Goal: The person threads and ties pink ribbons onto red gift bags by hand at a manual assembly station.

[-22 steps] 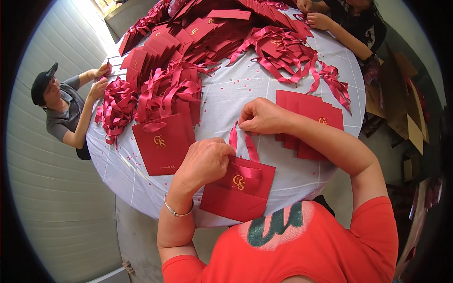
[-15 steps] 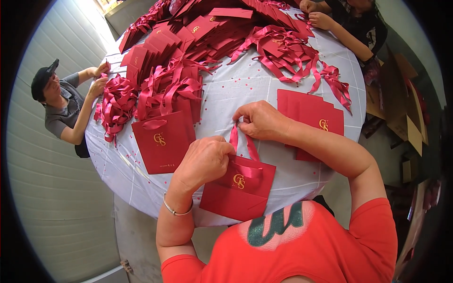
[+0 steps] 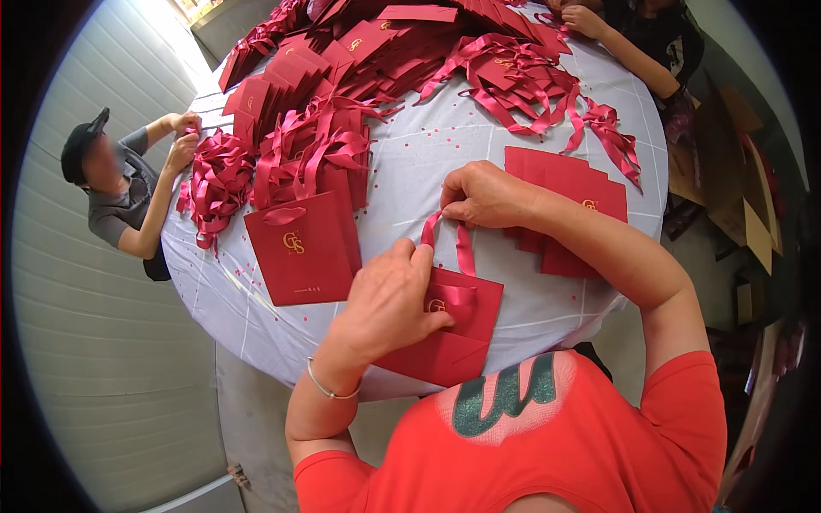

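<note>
In front of me a small red paper gift bag (image 3: 453,355) with a gold emblem lies flat on the table, its top turned away from me. My left hand (image 3: 380,299) grips its upper left side, thumb on the front; the other fingertips are partly hidden. A pink-red ribbon handle (image 3: 464,252) rises from the bag's top edge. Beyond the bag, my right hand (image 3: 492,195) pinches the ribbon's loop between thumb and fingers. Another red gift bag (image 3: 301,248) lies left of my left hand. Several flat red bags (image 3: 569,192) overlap under and beside my right forearm.
Bags with tangled ribbons (image 3: 312,158) lie at the left, beside a ribbon heap (image 3: 221,175). A large bag pile (image 3: 342,64) covers the far side of the white-covered round table (image 3: 410,184). Co-workers' hands (image 3: 181,141) work at left and far right. Cardboard boxes (image 3: 740,162) stand at right.
My right hand has moved slightly up and right with the ribbon. My left hand has gone from a closed fist to a spread thumb over the bag's front. The view has shifted slightly.
</note>
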`<state>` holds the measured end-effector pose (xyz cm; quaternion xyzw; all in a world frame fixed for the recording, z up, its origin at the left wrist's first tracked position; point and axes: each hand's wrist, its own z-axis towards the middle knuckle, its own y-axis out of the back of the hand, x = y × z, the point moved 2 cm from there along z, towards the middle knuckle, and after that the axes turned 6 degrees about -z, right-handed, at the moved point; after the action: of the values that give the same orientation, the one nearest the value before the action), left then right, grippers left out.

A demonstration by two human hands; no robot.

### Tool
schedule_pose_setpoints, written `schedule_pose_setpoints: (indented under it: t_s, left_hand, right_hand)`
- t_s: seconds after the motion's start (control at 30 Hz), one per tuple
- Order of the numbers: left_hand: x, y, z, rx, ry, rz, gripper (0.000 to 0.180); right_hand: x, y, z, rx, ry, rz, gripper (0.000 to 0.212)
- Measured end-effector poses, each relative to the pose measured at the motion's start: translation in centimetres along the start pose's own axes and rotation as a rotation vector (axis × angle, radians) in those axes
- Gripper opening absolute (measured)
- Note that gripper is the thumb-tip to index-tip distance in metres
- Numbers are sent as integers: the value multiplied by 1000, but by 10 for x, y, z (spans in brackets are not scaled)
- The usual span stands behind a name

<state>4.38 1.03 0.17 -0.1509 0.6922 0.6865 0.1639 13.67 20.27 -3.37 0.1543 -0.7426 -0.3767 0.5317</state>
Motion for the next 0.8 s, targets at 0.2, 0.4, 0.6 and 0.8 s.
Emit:
schedule_pose_setpoints:
  t_s: [0.2, 0.4, 0.6, 0.8]
  left_hand:
    - [-5, -19, 0, -153, -3, 81, 30]
    - [-2, -28, 1, -224, 29, 109, 24]
    - [-3, -29, 3, -195, 9, 99, 30]
    - [-5, -30, 7, -192, -13, 126, 27]
  right_hand:
    - [-5, 0, 0, 27, -34, 103, 15]
    - [-13, 5, 5, 123, -144, 397, 14]
    - [-20, 7, 14, 173, -232, 500, 12]
    - [-42, 33, 28, 59, -278, 428, 12]
